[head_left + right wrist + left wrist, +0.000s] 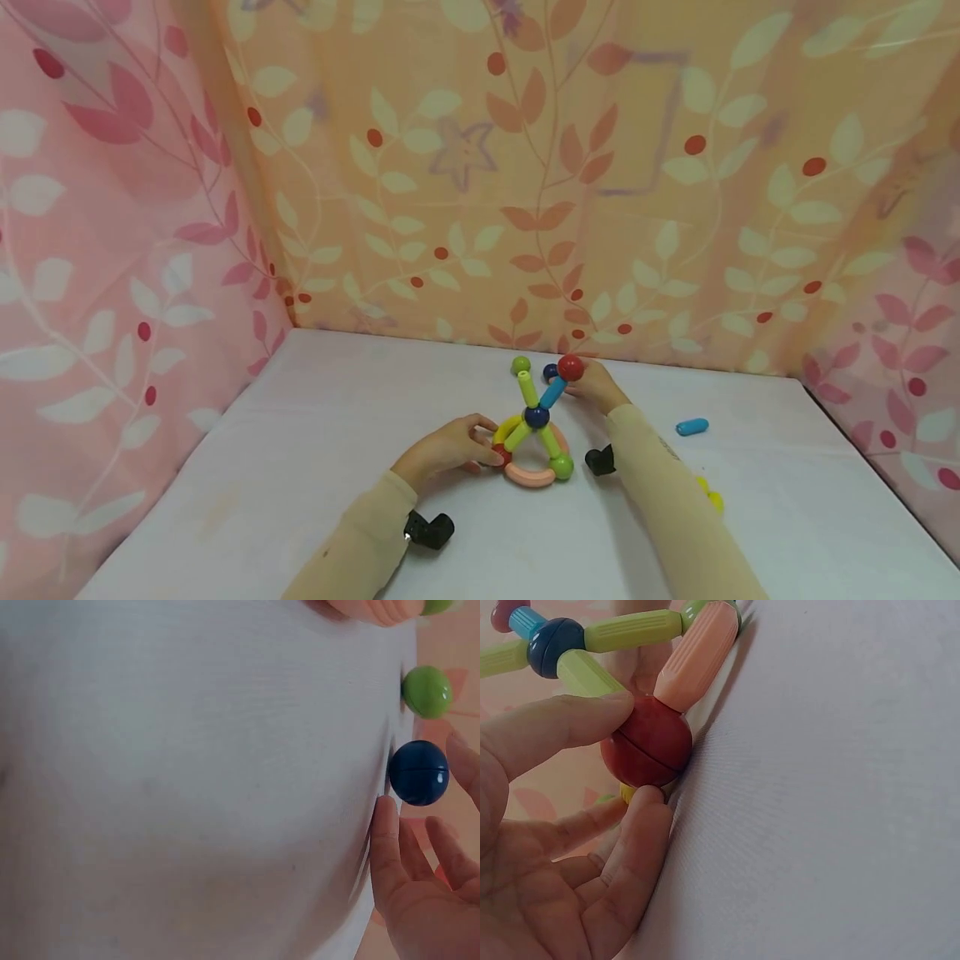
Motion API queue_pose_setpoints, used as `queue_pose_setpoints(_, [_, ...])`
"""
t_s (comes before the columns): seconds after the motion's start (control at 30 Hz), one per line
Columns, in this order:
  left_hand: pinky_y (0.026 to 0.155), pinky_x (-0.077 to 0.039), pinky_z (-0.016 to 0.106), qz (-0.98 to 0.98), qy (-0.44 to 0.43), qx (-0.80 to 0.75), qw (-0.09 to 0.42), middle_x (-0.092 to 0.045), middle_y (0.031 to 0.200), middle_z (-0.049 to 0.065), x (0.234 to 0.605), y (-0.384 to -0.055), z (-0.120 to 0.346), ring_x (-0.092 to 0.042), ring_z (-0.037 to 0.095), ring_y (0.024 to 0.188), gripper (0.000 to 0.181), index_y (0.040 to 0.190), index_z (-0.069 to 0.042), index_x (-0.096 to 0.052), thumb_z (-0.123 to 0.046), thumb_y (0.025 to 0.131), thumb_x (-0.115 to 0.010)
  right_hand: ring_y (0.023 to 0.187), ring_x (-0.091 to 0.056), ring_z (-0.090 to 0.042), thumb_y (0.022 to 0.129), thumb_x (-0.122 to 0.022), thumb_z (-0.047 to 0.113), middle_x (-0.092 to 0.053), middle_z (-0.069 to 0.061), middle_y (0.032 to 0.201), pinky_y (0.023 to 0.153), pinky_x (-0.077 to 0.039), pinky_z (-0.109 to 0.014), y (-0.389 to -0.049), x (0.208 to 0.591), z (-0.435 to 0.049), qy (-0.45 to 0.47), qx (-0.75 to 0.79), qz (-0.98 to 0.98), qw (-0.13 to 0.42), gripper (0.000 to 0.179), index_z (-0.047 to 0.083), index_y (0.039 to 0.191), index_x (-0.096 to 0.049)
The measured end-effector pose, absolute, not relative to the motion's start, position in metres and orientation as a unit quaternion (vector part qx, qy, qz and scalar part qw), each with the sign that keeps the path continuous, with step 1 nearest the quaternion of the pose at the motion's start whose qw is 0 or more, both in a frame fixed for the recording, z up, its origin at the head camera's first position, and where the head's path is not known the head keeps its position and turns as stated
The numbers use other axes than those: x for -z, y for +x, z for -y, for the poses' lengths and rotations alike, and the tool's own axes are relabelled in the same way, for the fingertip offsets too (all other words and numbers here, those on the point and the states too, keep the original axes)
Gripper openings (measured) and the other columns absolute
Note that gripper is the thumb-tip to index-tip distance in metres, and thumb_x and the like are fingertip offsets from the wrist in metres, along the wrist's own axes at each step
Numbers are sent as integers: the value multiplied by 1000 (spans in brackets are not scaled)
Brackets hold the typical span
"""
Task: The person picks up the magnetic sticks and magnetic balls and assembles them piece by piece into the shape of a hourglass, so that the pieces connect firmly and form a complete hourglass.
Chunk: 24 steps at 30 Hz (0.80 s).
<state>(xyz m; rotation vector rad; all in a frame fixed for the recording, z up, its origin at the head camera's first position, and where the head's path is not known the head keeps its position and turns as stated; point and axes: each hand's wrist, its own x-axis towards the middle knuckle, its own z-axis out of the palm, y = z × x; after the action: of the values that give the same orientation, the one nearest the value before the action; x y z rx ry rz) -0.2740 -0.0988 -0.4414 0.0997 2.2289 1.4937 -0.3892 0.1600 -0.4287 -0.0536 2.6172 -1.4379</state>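
My left hand (450, 446) pinches a red ball (649, 742) at the base of a building-toy structure, thumb on one side and a fingertip on the other. Curved pink rods (529, 477), a yellow one and a green ball (562, 466) form its base ring. Light green rods rise to a dark blue ball (536, 417). Above it stand a light green rod (528, 389) and a blue rod (553, 392) topped by another red ball (571, 367). Behind this, my right hand (431, 885) has its fingers spread around a loose dark blue ball (419, 772), not gripping it.
A loose green ball (521, 364) lies at the back, left of the loose blue ball. To the right are a blue rod piece (692, 427) and yellow pieces (715, 501), partly behind my right sleeve. Patterned curtains (465, 208) border the white table (300, 417).
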Motion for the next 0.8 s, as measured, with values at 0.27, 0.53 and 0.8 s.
queue_pose_setpoints(0.27, [71,-57,26,-805,45,-545,230,-62,98,9,446,-274,96,-61,16,79,56,131,-7,-55,-17,82,-81,127,-51,-33,96,-66,28,-56,-19,141,110,-45,-47,-390,431,-158,-5,503,-858,104,50,1,137,-55])
queue_pose_setpoints(0.53, [69,-55,25,-811,50,-537,228,-63,99,8,444,-272,95,-61,15,80,59,131,-6,-52,-22,82,-82,109,-53,-29,93,-70,20,-60,-20,128,91,-49,-33,-393,431,-149,-14,467,-879,93,45,0,132,-60])
queue_pose_setpoints(0.8, [63,-50,24,-827,52,-523,197,-65,97,5,444,-270,93,-59,14,78,58,130,-7,-55,-27,83,-82,111,-62,-31,95,-67,25,-60,-22,132,99,-54,-41,-379,428,-150,-16,486,-866,117,46,0,133,-60])
